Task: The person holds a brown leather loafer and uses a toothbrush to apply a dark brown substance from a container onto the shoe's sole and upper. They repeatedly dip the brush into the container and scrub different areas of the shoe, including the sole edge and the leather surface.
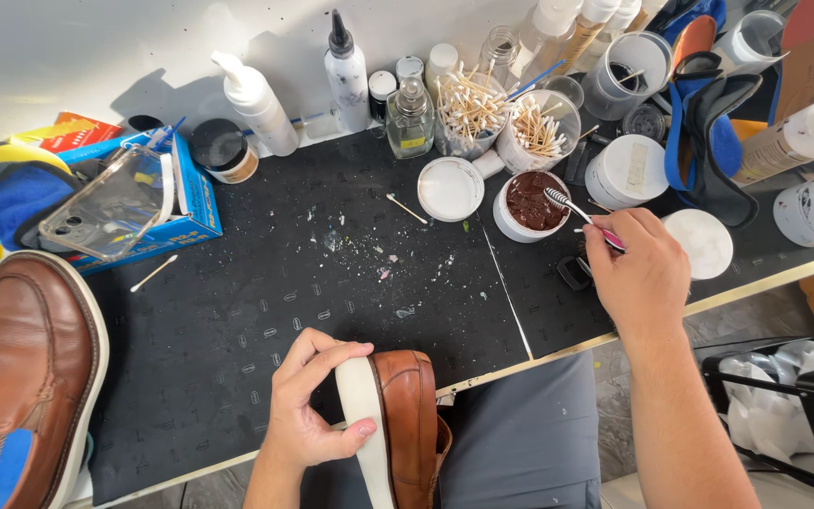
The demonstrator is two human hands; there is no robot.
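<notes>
My left hand [305, 401] grips a brown leather shoe [412, 424] by its white sole, holding it on edge at the near edge of the black mat [266, 302]. My right hand [638, 269] holds a toothbrush [578, 212] with a pink handle. Its bristled head hovers over an open white jar of dark brown paste [528, 203]. The jar's white lid [450, 188] lies just left of it.
A second brown shoe [21, 368] rests at the left. A blue box with a clear phone case [120, 207] sits beside it. Bottles, cotton-swab cups [468, 113] and white jars [626, 172] crowd the back and right. White flecks litter the mat's middle.
</notes>
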